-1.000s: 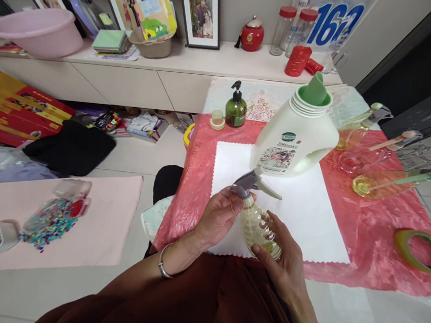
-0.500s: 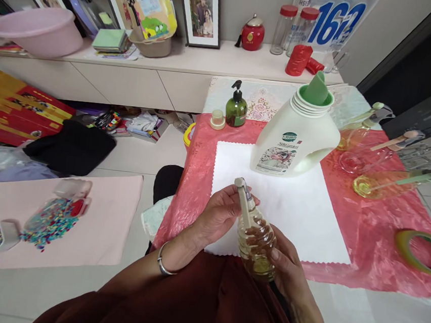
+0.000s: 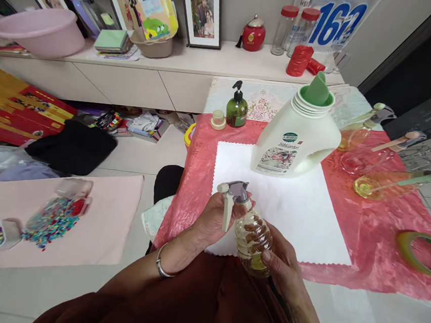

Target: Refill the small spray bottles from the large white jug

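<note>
Mat (image 3: 309,221) free right of spray bottle (image 3: 251,236); jug (image 3: 294,133) blocks beyond.

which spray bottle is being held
The spray bottle nearest the person: left hand at its neck, right hand around its body. The other three spray bottles, at right, touch neither hand.

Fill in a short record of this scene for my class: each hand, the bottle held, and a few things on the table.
Left hand: at the gray spray head and neck
Right hand: around the lower body of the spray bottle
Bottle: clear, ribbed, tilted, yellowish low down
Trigger: pale, on the picture's left side
White jug: upright on the white sheet
Pump bottle: green, beside a pale cap
Tape roll: far right
</note>
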The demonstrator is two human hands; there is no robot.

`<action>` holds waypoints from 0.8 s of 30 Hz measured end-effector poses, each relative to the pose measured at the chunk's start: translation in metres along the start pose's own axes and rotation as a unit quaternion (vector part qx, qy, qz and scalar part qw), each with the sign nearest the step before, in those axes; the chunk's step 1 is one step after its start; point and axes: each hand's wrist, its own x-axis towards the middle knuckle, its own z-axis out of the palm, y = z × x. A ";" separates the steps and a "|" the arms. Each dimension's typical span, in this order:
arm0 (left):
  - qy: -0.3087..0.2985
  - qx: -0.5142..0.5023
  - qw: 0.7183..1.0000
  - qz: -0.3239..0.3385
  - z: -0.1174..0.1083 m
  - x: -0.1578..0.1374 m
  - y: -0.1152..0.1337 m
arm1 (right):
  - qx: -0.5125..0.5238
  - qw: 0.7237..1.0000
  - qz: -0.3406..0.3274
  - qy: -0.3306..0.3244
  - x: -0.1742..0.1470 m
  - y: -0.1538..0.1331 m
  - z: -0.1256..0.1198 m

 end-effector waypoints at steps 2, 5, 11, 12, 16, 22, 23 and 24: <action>-0.006 -0.005 1.000 0.005 -0.002 0.000 0.000 | 0.024 1.000 0.010 -0.015 0.000 0.001 -0.002; -0.022 0.000 1.000 0.008 -0.005 0.000 -0.002 | 0.054 0.998 0.016 -0.040 -0.001 0.002 -0.003; -0.069 0.043 0.996 -0.024 -0.009 -0.002 0.007 | 0.098 0.995 0.011 -0.026 0.001 0.003 0.005; -0.078 0.060 0.995 -0.028 -0.009 -0.002 0.012 | 0.099 0.995 0.012 -0.025 0.002 0.002 0.008; -0.087 0.134 0.987 -0.009 -0.013 -0.001 0.035 | 0.039 0.999 -0.004 -0.028 0.007 -0.001 0.009; 0.033 0.201 0.960 0.191 -0.021 0.042 0.078 | -0.101 0.989 -0.072 0.083 0.000 0.005 -0.039; 0.059 0.221 0.946 0.229 -0.022 0.055 0.085 | -0.105 0.988 -0.077 0.088 -0.002 0.005 -0.046; 0.084 0.246 0.929 0.264 -0.022 0.069 0.091 | -0.109 0.986 -0.078 0.099 -0.006 0.004 -0.052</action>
